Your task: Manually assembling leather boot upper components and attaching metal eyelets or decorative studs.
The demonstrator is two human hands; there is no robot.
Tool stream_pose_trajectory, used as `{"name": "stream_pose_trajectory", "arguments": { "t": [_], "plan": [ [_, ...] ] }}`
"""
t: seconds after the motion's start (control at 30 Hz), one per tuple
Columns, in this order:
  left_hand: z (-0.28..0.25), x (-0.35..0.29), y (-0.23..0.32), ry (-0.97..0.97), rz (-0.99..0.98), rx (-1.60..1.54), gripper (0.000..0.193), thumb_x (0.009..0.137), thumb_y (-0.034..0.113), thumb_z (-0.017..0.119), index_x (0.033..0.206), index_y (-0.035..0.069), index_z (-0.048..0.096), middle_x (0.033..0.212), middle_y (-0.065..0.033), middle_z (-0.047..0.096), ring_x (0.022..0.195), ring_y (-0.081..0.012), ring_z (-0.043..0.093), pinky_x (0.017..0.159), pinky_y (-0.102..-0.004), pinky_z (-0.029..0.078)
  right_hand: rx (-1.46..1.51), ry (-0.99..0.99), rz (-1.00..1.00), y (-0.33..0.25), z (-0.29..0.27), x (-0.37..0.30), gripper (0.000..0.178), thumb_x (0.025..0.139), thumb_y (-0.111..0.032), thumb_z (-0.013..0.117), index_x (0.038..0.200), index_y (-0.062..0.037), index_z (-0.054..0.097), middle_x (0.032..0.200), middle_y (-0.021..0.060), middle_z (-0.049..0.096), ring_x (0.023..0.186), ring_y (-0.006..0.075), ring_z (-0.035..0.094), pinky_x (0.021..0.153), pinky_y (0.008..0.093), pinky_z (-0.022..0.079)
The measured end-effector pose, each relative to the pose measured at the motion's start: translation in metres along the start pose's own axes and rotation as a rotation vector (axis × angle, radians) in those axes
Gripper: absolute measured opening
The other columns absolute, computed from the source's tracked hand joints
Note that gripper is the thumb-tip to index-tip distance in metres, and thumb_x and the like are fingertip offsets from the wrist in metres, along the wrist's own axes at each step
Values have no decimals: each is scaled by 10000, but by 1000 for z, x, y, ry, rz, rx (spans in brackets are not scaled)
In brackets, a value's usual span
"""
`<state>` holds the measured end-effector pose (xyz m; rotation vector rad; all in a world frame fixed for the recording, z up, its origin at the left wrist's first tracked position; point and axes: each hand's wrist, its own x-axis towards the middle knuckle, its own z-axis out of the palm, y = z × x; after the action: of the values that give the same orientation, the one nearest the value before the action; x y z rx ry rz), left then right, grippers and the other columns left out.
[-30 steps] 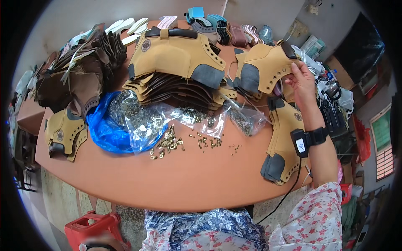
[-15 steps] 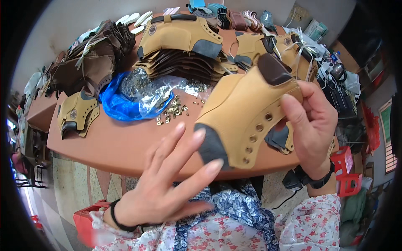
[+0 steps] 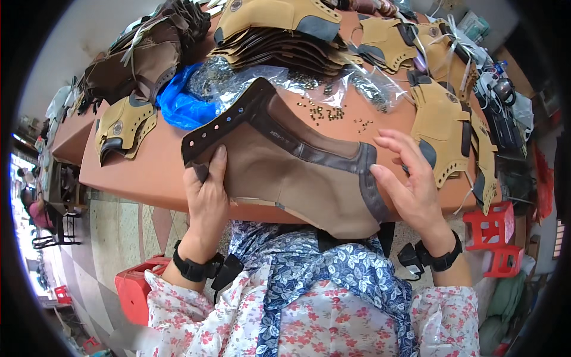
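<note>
A boot upper (image 3: 297, 184) is spread before me with its brown lining side showing. A dark strip pierced by a row of eyelet holes runs along its upper left edge. My left hand (image 3: 207, 193) grips the left end, thumb lying on the lining and the other fingers hidden beneath. Beside the dark-trimmed right end, my right hand (image 3: 410, 181) has its fingers apart, the thumb tip close to the edge; I cannot tell if it touches. Small brass eyelets (image 3: 326, 113) lie loose on the table beyond the upper.
A stack of tan uppers (image 3: 279, 50) stands at the back of the table (image 3: 137, 178). Brown uppers (image 3: 134, 65) are heaped at back left, near a blue bag (image 3: 183, 107). More tan uppers (image 3: 440, 128) lie at right, another (image 3: 126, 126) at left. Red stools (image 3: 489, 223) flank me.
The upper has been turned from its tan outer face to its brown lining. My left hand, open before, now grips its left end. My right hand has let go, fingers spread. The view has shifted.
</note>
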<state>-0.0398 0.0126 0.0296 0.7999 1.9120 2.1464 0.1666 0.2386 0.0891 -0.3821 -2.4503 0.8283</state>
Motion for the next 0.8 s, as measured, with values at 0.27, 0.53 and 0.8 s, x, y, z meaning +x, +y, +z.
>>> {"name": "stream_pose_trajectory", "arguments": {
  "t": [0.27, 0.53, 0.8],
  "plan": [
    [-13, 0, -6, 129, -347, -249, 239, 951, 118, 602, 1155, -7, 584, 1025, -82, 655, 887, -137, 643, 767, -269, 539, 425, -156, 529, 35, 23, -30, 338, 906, -118, 650, 1210, 15, 581, 1027, 26, 628, 882, 57, 582, 723, 216, 474],
    [-41, 9, -3, 226, 52, 277, 609, 845, -10, 684, 1395, -4, 424, 1349, -168, 475, 1163, -198, 530, 967, -312, 450, 703, -208, 554, 30, 37, -26, 266, 947, -100, 609, 1181, 23, 573, 913, -17, 628, 772, 24, 568, 687, 186, 478],
    [15, 8, 53, -447, 508, 789, 529, 758, -39, 682, 1271, 9, 561, 1301, -167, 526, 1266, -345, 480, 1033, -407, 401, 773, -570, 651, 18, 51, -28, 234, 959, -160, 588, 1146, -19, 581, 830, -37, 587, 677, 25, 533, 559, 199, 468]
  ]
}}
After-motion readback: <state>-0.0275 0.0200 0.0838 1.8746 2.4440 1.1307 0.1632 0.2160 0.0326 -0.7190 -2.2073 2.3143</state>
